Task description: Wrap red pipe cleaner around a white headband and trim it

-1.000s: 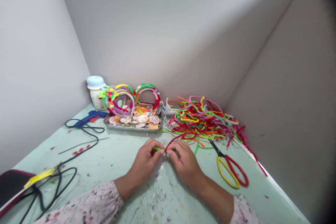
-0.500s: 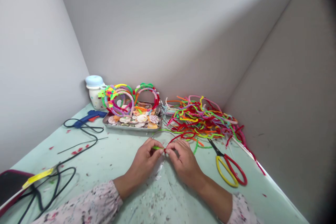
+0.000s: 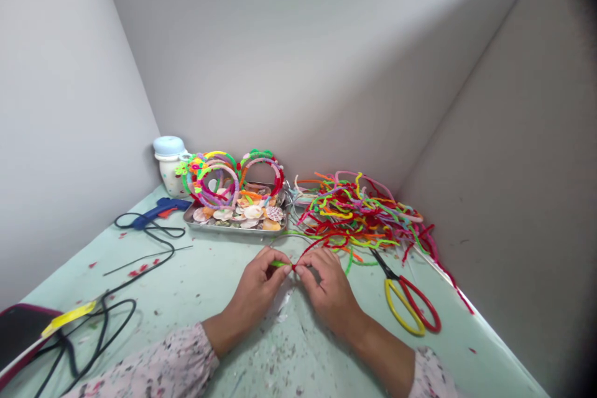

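Near the middle of the table, my left hand pinches a green pipe cleaner at its fingertips. A thin red pipe cleaner is gripped by my right hand, with its loose part rising behind the fingers. The fingertips of both hands almost meet where the red piece crosses the green one. How the two pieces are joined is too small to make out. Just behind the hands, a thin grey wire curve lies by the pile.
A metal tray of shells and fuzzy hoops stands behind, beside a jar. Tangled pipe cleaners lie back right, scissors at right. A blue glue gun and dark cable lie left.
The whole view has shifted very slightly. Both hands keep the same pinch on the green and red pieces.
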Demonstrator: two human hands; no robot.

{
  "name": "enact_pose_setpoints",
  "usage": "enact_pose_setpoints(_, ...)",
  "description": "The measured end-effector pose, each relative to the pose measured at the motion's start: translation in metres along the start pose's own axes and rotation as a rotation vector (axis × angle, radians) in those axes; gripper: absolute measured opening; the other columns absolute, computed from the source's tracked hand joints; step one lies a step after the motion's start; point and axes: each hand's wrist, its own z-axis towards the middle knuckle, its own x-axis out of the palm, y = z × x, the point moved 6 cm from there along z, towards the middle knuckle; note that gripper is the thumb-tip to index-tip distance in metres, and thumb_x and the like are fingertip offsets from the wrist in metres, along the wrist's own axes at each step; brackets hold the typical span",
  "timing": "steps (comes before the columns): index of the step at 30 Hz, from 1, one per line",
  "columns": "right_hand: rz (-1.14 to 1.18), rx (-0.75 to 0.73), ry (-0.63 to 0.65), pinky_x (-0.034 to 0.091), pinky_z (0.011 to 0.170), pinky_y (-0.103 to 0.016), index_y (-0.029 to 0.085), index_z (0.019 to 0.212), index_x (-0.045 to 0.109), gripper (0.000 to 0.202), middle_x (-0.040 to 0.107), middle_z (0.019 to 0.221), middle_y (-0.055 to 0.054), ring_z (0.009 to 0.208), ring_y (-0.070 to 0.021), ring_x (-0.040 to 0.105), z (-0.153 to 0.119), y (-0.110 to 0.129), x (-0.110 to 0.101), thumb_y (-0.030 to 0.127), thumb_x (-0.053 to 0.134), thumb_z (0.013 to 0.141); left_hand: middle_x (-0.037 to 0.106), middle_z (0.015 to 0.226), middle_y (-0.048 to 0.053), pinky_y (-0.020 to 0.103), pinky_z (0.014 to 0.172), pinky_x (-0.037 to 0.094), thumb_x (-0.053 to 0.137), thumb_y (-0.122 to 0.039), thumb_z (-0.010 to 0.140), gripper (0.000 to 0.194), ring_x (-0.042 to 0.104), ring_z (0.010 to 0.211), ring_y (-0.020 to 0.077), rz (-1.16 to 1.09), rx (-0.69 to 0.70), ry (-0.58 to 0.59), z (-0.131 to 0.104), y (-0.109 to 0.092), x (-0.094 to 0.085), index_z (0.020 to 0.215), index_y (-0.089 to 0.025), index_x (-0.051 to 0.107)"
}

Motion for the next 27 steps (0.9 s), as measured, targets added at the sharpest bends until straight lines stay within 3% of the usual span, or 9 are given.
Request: enact_pose_setpoints(27,0.006,0.007,0.051,0.036,0.077,-0.033,0.02,0.078,0.057,0.018,0.057,0.076,-0.001,0.078,-0.0171,0.05,-0.0009,-0.0013,0.0028,0.025,0.045,0.091,0.055,0.078,0.003,0.024,0.065,0.039,0.052,-0.033,0.083,0.02,0.051,0.073,0.0155,0.021,0.016,0.007,-0.0006,0.0002,-0.0002,0.082,-0.017,0.063)
